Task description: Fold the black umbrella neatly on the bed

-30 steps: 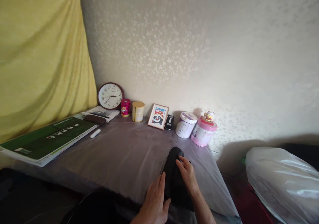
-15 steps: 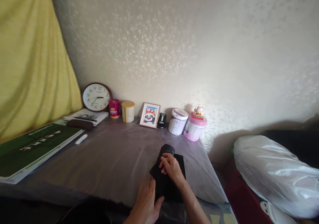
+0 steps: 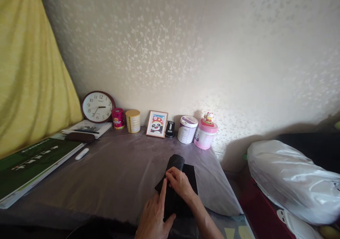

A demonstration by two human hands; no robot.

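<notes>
A black, cloth-like piece (image 3: 175,161) lies near the front right of the table, part of it folded over into a rounded bulge and part lying flat. On top of the fold is my right hand (image 3: 182,185), its fingers curled and pinching at the black material. My left hand (image 3: 155,214) rests along the near left side, thumb apart and index finger stretched up to the right fingertips. What lies inside the fold, if anything, is hidden.
A grey cloth covers the table (image 3: 119,175). Along the wall stand a clock (image 3: 97,106), a pink can (image 3: 118,118), a yellow-lidded can (image 3: 133,121), a panda picture frame (image 3: 157,124) and two tubs (image 3: 187,130). A green book (image 3: 39,164) lies left; a white plastic bag (image 3: 289,182) sits right.
My left index finger has moved up along the black cloth to meet the right fingers. My right hand has shifted slightly down and left, its fingers more pinched. The view has turned slightly.
</notes>
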